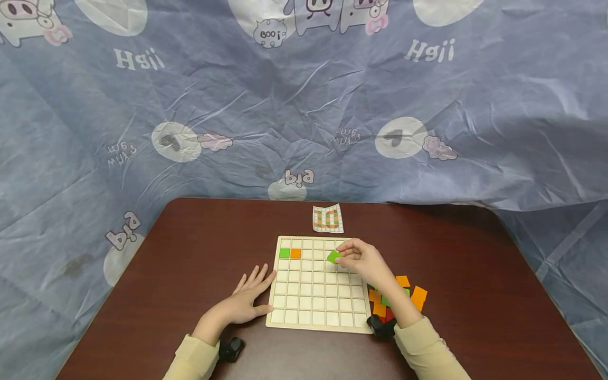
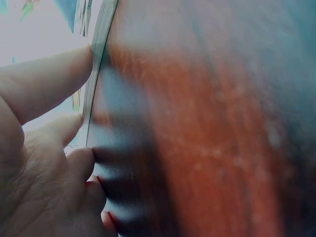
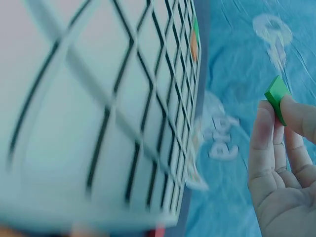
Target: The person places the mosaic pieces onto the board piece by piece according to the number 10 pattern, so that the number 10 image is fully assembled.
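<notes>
Below frame center, pinching green tile (image 1: 334,257) in right hand (image 1: 364,261) over grid board's (image 1: 306,290) upper right, with left hand (image 1: 243,305) spread against left edge.

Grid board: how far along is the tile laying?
Done: a green tile and an orange tile sit side by side on the grid board. In hand: the right hand pinches a second green tile over it; the left hand touches its left edge. Remaining: other visible cells look bare and loose tiles lie by the right edge; seems barely begun.
</notes>
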`<state>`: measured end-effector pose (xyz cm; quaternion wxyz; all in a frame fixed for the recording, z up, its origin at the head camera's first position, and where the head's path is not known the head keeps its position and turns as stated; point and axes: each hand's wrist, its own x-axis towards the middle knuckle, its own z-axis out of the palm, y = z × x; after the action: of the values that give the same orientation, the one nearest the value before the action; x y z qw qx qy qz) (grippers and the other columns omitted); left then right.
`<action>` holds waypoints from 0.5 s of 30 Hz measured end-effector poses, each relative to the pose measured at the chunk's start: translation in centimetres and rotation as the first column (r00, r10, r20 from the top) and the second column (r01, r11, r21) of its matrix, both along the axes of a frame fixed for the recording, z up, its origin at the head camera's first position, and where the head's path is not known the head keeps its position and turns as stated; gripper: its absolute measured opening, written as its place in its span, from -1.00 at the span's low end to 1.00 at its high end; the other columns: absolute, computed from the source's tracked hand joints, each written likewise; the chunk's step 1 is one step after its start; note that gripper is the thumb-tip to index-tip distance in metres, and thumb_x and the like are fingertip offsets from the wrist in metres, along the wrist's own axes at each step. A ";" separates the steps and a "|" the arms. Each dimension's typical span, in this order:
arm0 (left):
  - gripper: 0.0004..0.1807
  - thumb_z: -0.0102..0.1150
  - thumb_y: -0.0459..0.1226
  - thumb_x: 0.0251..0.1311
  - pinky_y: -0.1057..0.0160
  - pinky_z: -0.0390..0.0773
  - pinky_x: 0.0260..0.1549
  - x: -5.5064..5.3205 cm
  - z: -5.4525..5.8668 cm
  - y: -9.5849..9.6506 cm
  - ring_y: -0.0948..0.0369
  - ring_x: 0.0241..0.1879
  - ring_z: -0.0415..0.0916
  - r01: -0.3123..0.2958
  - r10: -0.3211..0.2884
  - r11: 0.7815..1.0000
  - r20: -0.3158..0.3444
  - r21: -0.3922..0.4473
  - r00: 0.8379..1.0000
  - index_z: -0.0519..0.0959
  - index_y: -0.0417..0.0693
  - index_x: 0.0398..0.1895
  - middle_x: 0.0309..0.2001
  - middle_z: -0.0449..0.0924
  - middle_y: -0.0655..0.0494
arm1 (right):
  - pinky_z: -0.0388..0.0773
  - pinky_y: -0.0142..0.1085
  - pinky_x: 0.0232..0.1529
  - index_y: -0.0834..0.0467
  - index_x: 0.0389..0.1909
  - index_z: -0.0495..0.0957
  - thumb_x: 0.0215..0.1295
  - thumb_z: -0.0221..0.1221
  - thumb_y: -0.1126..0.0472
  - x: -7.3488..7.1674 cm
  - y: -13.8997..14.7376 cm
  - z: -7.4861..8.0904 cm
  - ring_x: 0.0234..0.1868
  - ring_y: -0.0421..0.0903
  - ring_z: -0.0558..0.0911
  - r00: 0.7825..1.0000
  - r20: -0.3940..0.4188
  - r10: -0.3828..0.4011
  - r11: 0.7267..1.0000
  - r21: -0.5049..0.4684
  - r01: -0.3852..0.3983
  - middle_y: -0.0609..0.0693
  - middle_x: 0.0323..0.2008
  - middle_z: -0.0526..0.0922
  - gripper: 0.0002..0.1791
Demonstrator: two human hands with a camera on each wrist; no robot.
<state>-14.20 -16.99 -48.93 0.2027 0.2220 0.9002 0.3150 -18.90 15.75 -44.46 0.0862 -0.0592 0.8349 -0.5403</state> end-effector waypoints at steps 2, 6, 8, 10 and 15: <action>-0.11 0.18 -0.10 0.33 -0.29 -0.45 0.44 0.1 -0.1 0.0 -0.20 0.56 -0.48 0.000 0.000 1.000 0.005 0.008 1.000 -0.07 -0.07 0.59 0.59 -0.35 -0.20 | 0.67 -0.16 -0.13 0.21 -0.10 0.60 0.20 0.35 0.25 -0.2 -1.3 -0.3 -0.21 -0.05 0.71 1.000 0.009 0.019 1.000 -0.019 -0.019 0.11 -0.15 0.68 -0.73; -0.10 0.19 -0.11 0.32 -0.30 -0.45 0.43 0.2 0.0 0.0 -0.21 0.55 -0.48 -0.001 0.001 1.000 0.003 0.016 1.000 -0.06 -0.08 0.59 0.58 -0.34 -0.22 | 0.67 -0.19 -0.18 0.21 -0.16 0.63 0.18 0.35 0.26 -0.7 -3.5 -0.8 -0.27 -0.06 0.71 0.999 0.020 0.042 0.998 -0.038 -0.041 0.09 -0.21 0.70 -0.78; -0.11 0.18 -0.10 0.32 -0.30 -0.44 0.44 0.2 0.0 0.0 -0.20 0.56 -0.48 -0.003 0.002 1.000 0.003 0.011 1.000 -0.06 -0.07 0.59 0.59 -0.34 -0.21 | 0.67 -0.19 -0.19 0.20 -0.18 0.64 0.18 0.35 0.27 -1.0 -4.5 -1.0 -0.30 -0.09 0.70 0.999 0.017 0.052 0.998 -0.032 -0.051 0.07 -0.23 0.70 -0.80; -0.11 0.18 -0.10 0.32 -0.30 -0.43 0.44 0.1 -0.1 0.1 -0.19 0.56 -0.47 -0.003 0.003 1.000 0.000 0.001 1.000 -0.05 -0.06 0.59 0.59 -0.33 -0.20 | 0.68 -0.19 -0.22 0.19 -0.21 0.65 0.17 0.35 0.29 -1.3 -5.4 -1.1 -0.33 -0.11 0.69 0.998 0.005 0.056 0.998 -0.019 -0.056 0.06 -0.26 0.69 -0.83; -0.12 0.19 -0.11 0.32 -0.31 -0.42 0.44 0.1 0.0 0.2 -0.18 0.56 -0.46 -0.011 0.011 1.000 0.000 -0.014 1.000 -0.04 -0.04 0.59 0.59 -0.32 -0.18 | 0.64 -0.29 -0.33 0.15 -0.26 0.66 0.18 0.36 0.29 -2.0 -7.2 -1.6 -0.38 -0.12 0.66 0.997 -0.027 0.066 0.995 0.082 -0.063 0.01 -0.32 0.68 -0.88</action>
<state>-14.08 -16.80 -48.92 0.2027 0.2154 0.9035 0.3100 -20.93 8.51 -46.03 0.0936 -0.0906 0.8549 -0.5022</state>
